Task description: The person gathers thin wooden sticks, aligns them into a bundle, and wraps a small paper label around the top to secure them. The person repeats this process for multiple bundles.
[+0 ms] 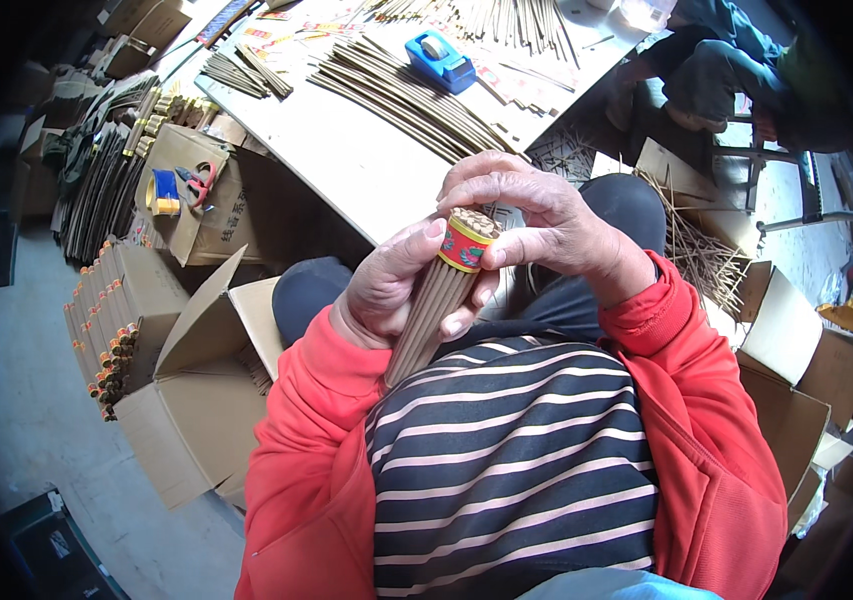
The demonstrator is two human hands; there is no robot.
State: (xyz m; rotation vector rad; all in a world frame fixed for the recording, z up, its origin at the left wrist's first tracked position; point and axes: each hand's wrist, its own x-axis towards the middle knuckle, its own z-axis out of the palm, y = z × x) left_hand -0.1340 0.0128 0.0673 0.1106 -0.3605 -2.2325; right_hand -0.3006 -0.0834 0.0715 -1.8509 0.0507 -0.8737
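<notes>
Between my hands is a bundle of brown incense sticks (433, 310), tilted with its top end away from me. A red and yellow paper band (465, 246) circles the bundle near that end. My left hand (393, 275) wraps the bundle from the left, thumb close to the band. My right hand (546, 220) arches over the top, its thumb pressed on the band and its fingers behind. The lower end of the bundle rests near my striped shirt. Part of the fingers is hidden behind the sticks.
A white table (346, 175) ahead holds loose incense sticks (396, 90) and a blue tape dispenser (440, 62). Scissors (198, 184) and tape lie on a carton at left. Open cardboard boxes (186, 420) flank me. Banded bundles (106, 330) are stacked at left. Another person sits far right.
</notes>
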